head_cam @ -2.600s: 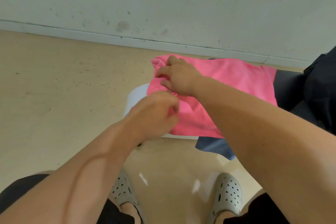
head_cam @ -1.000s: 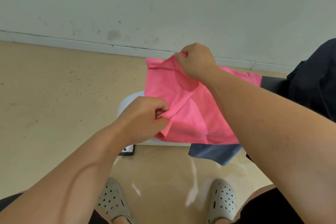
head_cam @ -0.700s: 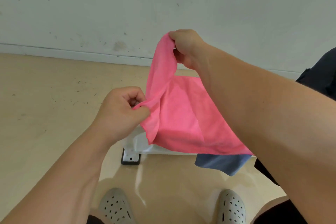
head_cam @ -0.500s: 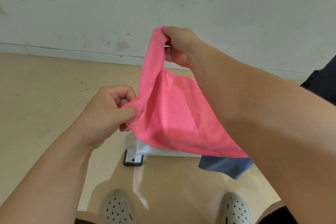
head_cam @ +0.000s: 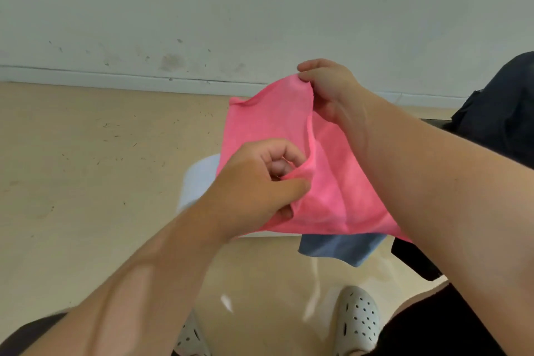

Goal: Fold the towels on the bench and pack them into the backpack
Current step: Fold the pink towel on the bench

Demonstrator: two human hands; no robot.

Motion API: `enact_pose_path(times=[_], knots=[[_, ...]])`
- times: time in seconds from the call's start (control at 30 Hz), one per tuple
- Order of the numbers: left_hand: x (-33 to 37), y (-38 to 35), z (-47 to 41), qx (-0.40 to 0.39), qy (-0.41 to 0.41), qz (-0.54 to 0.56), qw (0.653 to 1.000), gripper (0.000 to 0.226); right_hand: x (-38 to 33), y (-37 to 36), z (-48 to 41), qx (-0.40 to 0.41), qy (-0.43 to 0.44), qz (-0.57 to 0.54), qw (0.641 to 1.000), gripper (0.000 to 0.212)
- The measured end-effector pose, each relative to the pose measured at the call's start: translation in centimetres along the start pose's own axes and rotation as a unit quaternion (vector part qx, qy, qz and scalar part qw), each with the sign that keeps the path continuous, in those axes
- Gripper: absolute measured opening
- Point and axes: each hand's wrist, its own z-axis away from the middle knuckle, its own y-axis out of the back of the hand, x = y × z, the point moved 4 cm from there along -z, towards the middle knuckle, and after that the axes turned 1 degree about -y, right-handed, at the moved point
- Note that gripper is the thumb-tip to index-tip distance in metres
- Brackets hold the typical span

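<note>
A pink towel (head_cam: pixel 274 130) hangs doubled over above the white bench (head_cam: pixel 199 179). My right hand (head_cam: pixel 329 89) pinches its far upper corner between thumb and fingers. My left hand (head_cam: pixel 260 188) pinches the near edge of the same towel, fingers curled round a fold. A blue towel (head_cam: pixel 341 248) hangs over the bench's front edge beneath the pink one, mostly hidden. The dark backpack (head_cam: pixel 502 113) stands at the right edge of the view, only partly seen.
A pale wall with a white skirting board (head_cam: pixel 115 78) runs behind the bench. The beige floor (head_cam: pixel 72 167) spreads to the left. My two grey perforated clogs (head_cam: pixel 358 321) stand on the floor in front of the bench.
Both hands lifted the pink towel's left edge off the bench and carried it rightward over the rest. Since half a second ago my right hand has come lower and the towel has slackened.
</note>
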Motion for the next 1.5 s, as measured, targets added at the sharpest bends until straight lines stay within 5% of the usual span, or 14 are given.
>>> enact_pose_path(times=[0.17, 0.33, 0.43, 0.67, 0.8, 0.87, 0.97, 1.17, 1.33, 1.5], knots=[[-2.5, -3.4, -1.6, 0.026, -0.005, -0.106, 0.994, 0.015, 2.4, 3.0, 1.4, -0.06, -0.02, 0.107, 0.992, 0.014], [-4.5, -5.0, -2.7, 0.037, -0.007, -0.253, 0.967, 0.007, 4.7, 4.8, 2.8, -0.078, 0.0, 0.289, 0.954, 0.06], [-4.4, -5.7, -3.1, 0.033, -0.003, -0.257, 0.966, 0.006, 4.3, 5.0, 3.0, -0.056, 0.061, 0.347, 0.934, 0.072], [-1.4, -7.6, -3.8, 0.062, -0.067, -0.177, 0.98, 0.01, 0.6, 7.3, 1.7, 0.012, 0.136, 0.248, 0.959, 0.055], [-2.5, -10.2, -4.1, -0.016, -0.03, -0.192, 0.981, 0.013, 1.6, 10.0, 1.2, 0.035, 0.094, 0.314, 0.944, 0.057], [-3.4, -10.5, -4.1, -0.03, -0.007, -0.225, 0.974, 0.023, 2.5, 10.8, 1.5, 0.034, 0.08, 0.412, 0.907, 0.059], [-3.5, -8.7, -4.4, 0.03, -0.057, -0.317, 0.946, 0.016, 3.9, 10.7, 3.1, 0.028, 0.118, 0.503, 0.856, 0.062], [-3.3, -1.2, -4.5, 0.2, -0.023, -0.468, 0.861, 0.012, 7.0, 12.0, 7.1, 0.066, 0.172, 0.52, 0.834, 0.047], [-4.6, 1.8, -2.5, 0.226, 0.056, -0.561, 0.794, 0.043, 8.0, 13.1, 10.0, 0.047, 0.16, 0.53, 0.831, 0.037], [-5.6, 1.5, -0.9, 0.233, 0.089, -0.559, 0.791, 0.053, 8.5, 13.3, 11.4, -0.025, 0.185, 0.518, 0.835, 0.01]])
